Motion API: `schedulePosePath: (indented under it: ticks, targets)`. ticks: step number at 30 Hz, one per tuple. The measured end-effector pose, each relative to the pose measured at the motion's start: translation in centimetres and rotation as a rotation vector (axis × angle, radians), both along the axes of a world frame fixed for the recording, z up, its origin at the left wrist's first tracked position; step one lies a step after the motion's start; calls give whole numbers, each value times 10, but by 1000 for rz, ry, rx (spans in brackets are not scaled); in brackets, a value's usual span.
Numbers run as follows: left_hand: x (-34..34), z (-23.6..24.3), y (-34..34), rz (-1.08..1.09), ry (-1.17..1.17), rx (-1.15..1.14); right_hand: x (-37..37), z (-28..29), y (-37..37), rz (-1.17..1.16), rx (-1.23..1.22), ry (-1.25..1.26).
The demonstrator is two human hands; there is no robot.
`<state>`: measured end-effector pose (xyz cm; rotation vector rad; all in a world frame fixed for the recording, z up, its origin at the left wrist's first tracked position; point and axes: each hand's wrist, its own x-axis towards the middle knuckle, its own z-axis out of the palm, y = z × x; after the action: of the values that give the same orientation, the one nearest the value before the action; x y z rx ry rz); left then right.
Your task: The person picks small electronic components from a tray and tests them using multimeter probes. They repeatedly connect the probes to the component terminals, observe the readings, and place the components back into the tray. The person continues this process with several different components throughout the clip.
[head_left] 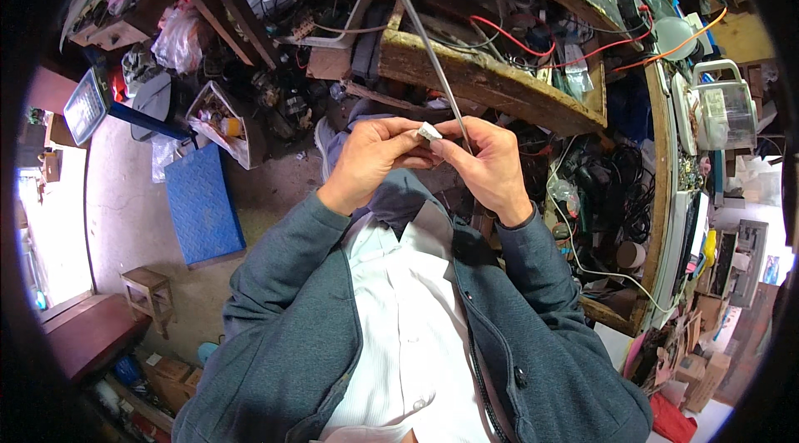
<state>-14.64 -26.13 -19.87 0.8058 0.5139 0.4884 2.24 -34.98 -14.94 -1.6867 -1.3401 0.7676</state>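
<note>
In the head view, the person's left hand (372, 158) and right hand (488, 162) meet in front of the body — thumbs and fingers of both pinching a small white piece (429, 131). A thin grey rod (424, 34) slants down to the right hand; I can't tell whether it's gripped. Ahead is a cluttered wooden drawer (499, 83) — and leftward, a blue platform (202, 206).

workshop | cluttered wooden drawer (491, 87) | heaped black cables (637, 185) | platform scale (202, 203)
</note>
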Motion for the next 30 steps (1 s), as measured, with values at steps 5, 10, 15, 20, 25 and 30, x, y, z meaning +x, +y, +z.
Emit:
schedulePosePath:
  ticks: [5, 10, 15, 20, 25, 30]
  targets:
    - [3, -6, -1, 2, 3, -8, -5, -7, -1, -112, 37, 260]
    - [6, -4, -3, 27, 29, 1, -7, -16, -4, -153, 136, 255]
    - [5, -6, -3, 6, 48, -4, -3, -8, -4, -201, 112, 416]
    - [-7, -23, 13, -174, -262, -213, -2, -6, -5, -183, 43, 604]
    - [4, 2, -1, -51, -61, -72, -5, -1, -5, -166, 9, 654]
    - [0, 3, 1, 2, -55, -70, -2, -2, -7, -148, -43, 740]
